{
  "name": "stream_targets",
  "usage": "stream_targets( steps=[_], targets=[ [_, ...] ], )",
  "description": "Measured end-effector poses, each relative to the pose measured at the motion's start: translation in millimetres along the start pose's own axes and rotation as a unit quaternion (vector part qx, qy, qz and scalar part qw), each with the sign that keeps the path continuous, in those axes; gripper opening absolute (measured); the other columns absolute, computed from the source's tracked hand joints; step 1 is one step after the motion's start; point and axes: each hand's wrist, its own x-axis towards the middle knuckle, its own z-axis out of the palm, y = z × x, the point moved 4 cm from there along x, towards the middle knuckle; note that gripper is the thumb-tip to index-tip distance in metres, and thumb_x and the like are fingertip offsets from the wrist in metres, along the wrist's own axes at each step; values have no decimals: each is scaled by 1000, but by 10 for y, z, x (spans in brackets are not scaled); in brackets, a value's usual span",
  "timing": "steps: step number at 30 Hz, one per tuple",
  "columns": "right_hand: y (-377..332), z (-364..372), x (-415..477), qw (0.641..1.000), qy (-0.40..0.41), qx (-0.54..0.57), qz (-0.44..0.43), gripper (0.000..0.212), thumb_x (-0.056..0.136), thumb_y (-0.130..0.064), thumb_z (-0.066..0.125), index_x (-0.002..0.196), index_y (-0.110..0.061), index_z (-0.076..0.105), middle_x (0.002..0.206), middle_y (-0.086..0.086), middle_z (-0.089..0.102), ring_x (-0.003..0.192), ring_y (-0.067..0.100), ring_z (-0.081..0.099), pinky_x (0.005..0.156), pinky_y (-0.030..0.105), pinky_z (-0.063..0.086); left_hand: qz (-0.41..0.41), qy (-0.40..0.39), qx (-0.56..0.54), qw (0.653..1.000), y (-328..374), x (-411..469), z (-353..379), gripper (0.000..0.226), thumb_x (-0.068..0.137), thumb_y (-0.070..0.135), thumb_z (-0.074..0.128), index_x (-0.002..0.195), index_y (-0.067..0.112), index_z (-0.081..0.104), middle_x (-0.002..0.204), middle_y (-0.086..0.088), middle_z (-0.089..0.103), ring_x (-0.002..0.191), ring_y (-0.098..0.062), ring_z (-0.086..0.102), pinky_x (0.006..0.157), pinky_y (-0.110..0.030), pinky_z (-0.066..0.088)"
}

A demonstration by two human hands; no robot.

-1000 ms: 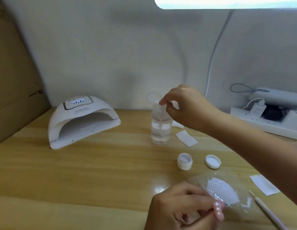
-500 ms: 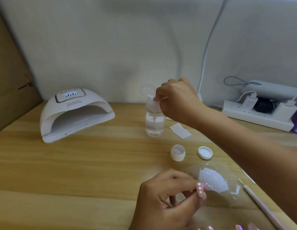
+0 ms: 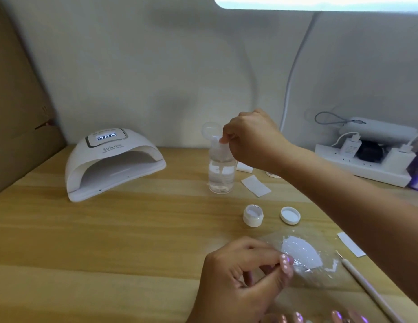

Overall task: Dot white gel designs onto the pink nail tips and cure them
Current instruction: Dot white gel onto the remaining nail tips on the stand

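Left hand [image 3: 238,283]: is pinching a pink nail tip [image 3: 286,264] between thumb and curled fingers, low over the table [image 3: 110,229]; white dots are showing on the tip.
Right hand [image 3: 250,138]: is reaching across with curled fingers, tips bearing down on the top of the pump bottle [image 3: 221,171]; can't tell whether they are pinching anything.
Bottle cap [image 3: 209,131]: is standing flipped open.
Other nail tips [image 3: 296,318]: are lying at the near edge, partly cut off.
Gel pot [image 3: 253,215]: is sitting open, with its lid [image 3: 290,215] lying just beside it.
Plastic sheet [image 3: 303,252]: is lying just right of the held tip, with a white patch on it.
Dotting tool [image 3: 366,285]: is lying right of the sheet, untouched.
Nail lamp [image 3: 110,164]: is sitting far left, display lit.
Wipe [image 3: 255,185]: is lying right of the bottle.
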Motion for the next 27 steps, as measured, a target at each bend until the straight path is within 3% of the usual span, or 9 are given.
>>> stream_targets(
  steps=[1, 5, 9, 14, 17, 20, 24, 27],
  targets=[
    [0, 3, -4, 1000, 1, -1, -1, 35, 88, -5, 46, 100, -20, 76, 97, 3, 73, 96, 27, 59, 89, 32, 35, -2, 1, -2, 1000, 3, 5, -1, 10, 78, 33, 78, 82, 25, 82, 81, 8, 72, 53, -22, 58, 48, -20, 39],
    [-26, -18, -33, 1000, 8, -2, -10, 31, 92, -10, 48, 102, -19, 75, 97, 2, 73, 96, 24, 59, 85, 28, 33, -8, -16, -7, 1000, 7, -3, 11, 10, 78, 32, 78, 82, 24, 82, 82, 8, 73, 62, -3, 63, 49, -21, 42],
    [-1, -119, -35, 999, -18, 36, -12, 29, 92, -7, 52, 109, -19, 72, 105, 0, 73, 99, 20, 59, 91, 36, 44, -17, -27, -3, 999, -12, -16, 37, 7, 78, 27, 81, 84, 24, 82, 84, 10, 73, 65, 0, 62, 54, -16, 43],
    [22, -244, -47, 998, -27, 37, -31, 33, 97, -6, 48, 119, -17, 70, 106, 0, 70, 95, 15, 50, 87, 29, 43, -36, -30, -4, 999, -22, -35, 47, 9, 80, 32, 78, 88, 30, 81, 88, 13, 74, 68, 1, 61, 55, -16, 45],
    [80, -440, -226, 996, 2, 76, -41, 24, 91, -6, 55, 103, -10, 76, 87, -3, 64, 81, 10, 48, 73, 16, 35, -38, -34, 0, 999, -31, -38, 42, 9, 81, 25, 78, 88, 30, 80, 90, 11, 74, 71, -2, 63, 56, -20, 46],
    [164, -658, -614, 986, 39, 163, -16, 12, 88, -12, 65, 91, -11, 77, 77, -6, 64, 69, 5, 50, 67, 10, 38, -46, -26, -11, 999, -28, -43, 46, 5, 80, 26, 77, 84, 27, 80, 89, 7, 75, 72, -12, 64, 59, -25, 46],
    [304, -752, -1294, 960, 12, 274, 51, 10, 86, -28, 73, 88, -19, 75, 87, -9, 73, 81, 10, 68, 78, 24, 55, -23, -20, -17, 999, 35, -41, 31, 6, 80, 25, 80, 84, 21, 80, 85, 6, 75, 74, -8, 65, 60, -20, 46],
    [326, -779, -1759, 941, 21, 323, 100, 12, 73, -42, 73, 73, -30, 70, 90, -17, 75, 88, 5, 71, 79, 13, 52, -6, -20, -48, 999, 91, -45, 42, 9, 79, 26, 74, 84, 21, 80, 87, 8, 76, 78, -7, 67, 63, -23, 49]
  ],
)
